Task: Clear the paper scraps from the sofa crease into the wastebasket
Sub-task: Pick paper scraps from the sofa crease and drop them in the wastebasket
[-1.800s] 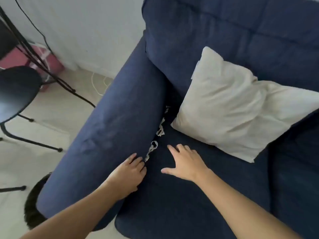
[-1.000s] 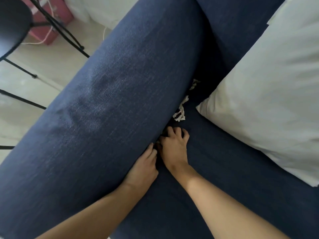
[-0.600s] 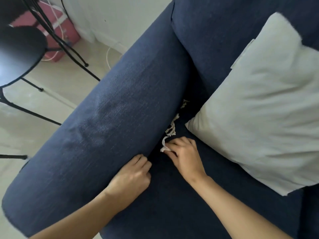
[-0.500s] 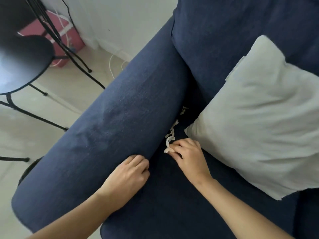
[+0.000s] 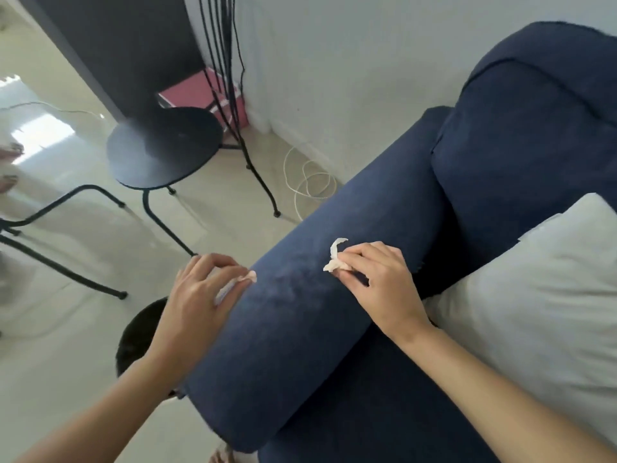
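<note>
Your right hand point(image 5: 377, 282) pinches a curled white paper scrap point(image 5: 335, 257) above the navy fabric sofa armrest point(image 5: 300, 329). Your left hand point(image 5: 197, 295) grips another white scrap point(image 5: 233, 285) over the round black wastebasket point(image 5: 140, 332) on the floor beside the armrest.

Sofa armrest point(image 5: 300, 315): runs diagonally through the frame centre.
Pillow point(image 5: 534, 315): right of the armrest, on the seat.
Round stool point(image 5: 163, 148): upper left, on the floor.
Wastebasket point(image 5: 140, 339): lower left, on the floor beside the armrest.
Box point(image 5: 200, 95): behind the stool, against the wall.
Cable point(image 5: 307, 182): coiled on the floor between stool and armrest.
</note>
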`<state>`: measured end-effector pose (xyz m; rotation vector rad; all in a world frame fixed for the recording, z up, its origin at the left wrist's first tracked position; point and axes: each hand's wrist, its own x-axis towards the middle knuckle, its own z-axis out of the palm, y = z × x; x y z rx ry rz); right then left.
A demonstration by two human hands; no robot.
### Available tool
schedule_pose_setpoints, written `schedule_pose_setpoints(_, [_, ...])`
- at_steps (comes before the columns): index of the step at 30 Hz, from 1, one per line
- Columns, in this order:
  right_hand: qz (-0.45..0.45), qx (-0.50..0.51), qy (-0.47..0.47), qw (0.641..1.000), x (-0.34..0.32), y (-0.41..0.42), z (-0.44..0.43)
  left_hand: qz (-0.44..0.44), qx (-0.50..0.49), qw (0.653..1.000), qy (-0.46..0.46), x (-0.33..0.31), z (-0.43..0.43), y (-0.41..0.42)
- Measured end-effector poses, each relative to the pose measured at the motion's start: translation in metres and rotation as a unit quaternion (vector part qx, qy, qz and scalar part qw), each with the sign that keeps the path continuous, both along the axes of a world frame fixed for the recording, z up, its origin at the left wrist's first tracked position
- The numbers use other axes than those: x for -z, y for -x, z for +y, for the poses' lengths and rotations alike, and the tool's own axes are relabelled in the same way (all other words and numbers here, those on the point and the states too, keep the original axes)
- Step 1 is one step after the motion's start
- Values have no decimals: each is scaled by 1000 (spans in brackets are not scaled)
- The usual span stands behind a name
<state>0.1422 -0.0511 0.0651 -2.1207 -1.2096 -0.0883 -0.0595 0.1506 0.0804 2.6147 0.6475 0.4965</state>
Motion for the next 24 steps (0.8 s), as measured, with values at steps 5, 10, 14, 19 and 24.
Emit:
schedule_pose_setpoints(5, [21, -58, 17, 998, -2, 55, 95, -18, -72, 997, -6, 10, 73, 64])
schedule_pose_setpoints(10, [47, -125, 52, 990, 13, 124, 177, 18, -129, 991, 2, 41, 129, 146])
schedule_pose_setpoints(14, [41, -180, 110, 977, 41, 170, 223, 52, -171, 983, 32, 80, 152, 199])
schedule_pose_setpoints(19, [74, -229, 159, 957, 78, 210, 265, 120, -187, 972, 80, 137, 163, 235])
schedule_pose_setpoints(24, [92, -241, 239, 936, 111, 231, 292, 191, -188, 954, 137, 179, 169, 244])
